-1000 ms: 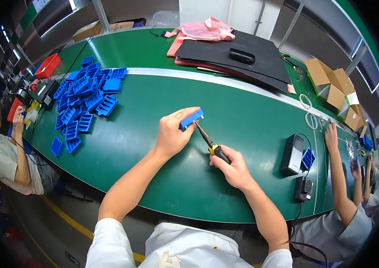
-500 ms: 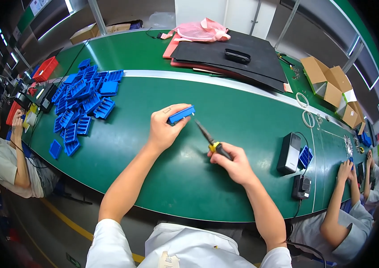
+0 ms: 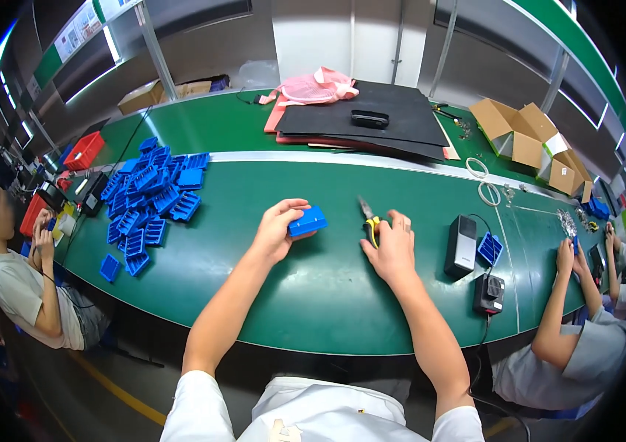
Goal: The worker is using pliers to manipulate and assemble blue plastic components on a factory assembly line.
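Note:
My left hand (image 3: 277, 230) is closed around a small blue plastic box (image 3: 308, 221), holding it above the green table with its smooth side up. To the right, my right hand (image 3: 394, 247) is low over the table at the pliers (image 3: 369, 221), which have long dark jaws and yellow-and-black handles. My thumb lies along one handle and the fingers curl by the other. The jaws point away from me, apart from the box. Whether the pliers touch the table is hard to tell.
A heap of blue plastic trays (image 3: 152, 190) lies at the left. Toward the right stand a black-and-grey device (image 3: 461, 247), a blue tray (image 3: 490, 249) and a black adapter (image 3: 488, 294). Black sheets (image 3: 364, 132) and open cartons (image 3: 523, 132) sit behind. Co-workers sit at both sides.
My right hand has turned and lowered the pliers, whose jaws now point farther from the blue box. The box has turned in my left hand, showing a broad smooth face. The view has tilted up.

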Available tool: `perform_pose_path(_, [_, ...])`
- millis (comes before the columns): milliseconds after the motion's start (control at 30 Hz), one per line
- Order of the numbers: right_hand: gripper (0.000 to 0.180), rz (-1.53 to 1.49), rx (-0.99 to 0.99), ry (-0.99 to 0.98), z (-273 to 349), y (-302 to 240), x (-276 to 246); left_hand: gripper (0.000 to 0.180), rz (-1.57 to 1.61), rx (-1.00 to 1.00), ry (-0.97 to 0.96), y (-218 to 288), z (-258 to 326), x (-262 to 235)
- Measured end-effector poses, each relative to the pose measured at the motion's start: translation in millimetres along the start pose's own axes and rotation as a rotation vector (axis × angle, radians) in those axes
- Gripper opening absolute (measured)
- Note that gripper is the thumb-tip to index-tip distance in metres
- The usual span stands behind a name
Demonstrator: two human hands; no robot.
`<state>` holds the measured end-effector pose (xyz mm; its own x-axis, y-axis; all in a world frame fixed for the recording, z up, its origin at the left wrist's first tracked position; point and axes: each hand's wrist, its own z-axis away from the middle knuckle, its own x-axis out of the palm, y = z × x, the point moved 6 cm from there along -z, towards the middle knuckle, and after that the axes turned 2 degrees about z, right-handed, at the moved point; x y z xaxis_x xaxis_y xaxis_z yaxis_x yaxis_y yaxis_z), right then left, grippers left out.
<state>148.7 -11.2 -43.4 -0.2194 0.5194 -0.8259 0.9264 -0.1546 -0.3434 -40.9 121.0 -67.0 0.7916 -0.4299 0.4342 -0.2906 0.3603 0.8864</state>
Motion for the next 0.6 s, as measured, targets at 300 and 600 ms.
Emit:
perform_pose_path(300, [0.044, -0.539, -0.554, 0.064, 42, -84, -76, 0.016, 0.183, -0.074, -0.243, -1, 112, 64])
perform_pose_path(600, [0.036, -1.451, 0.243, -0.162, 213, -61, -53, 0.029, -0.388, 0.306, -0.267, -81, 239, 60])
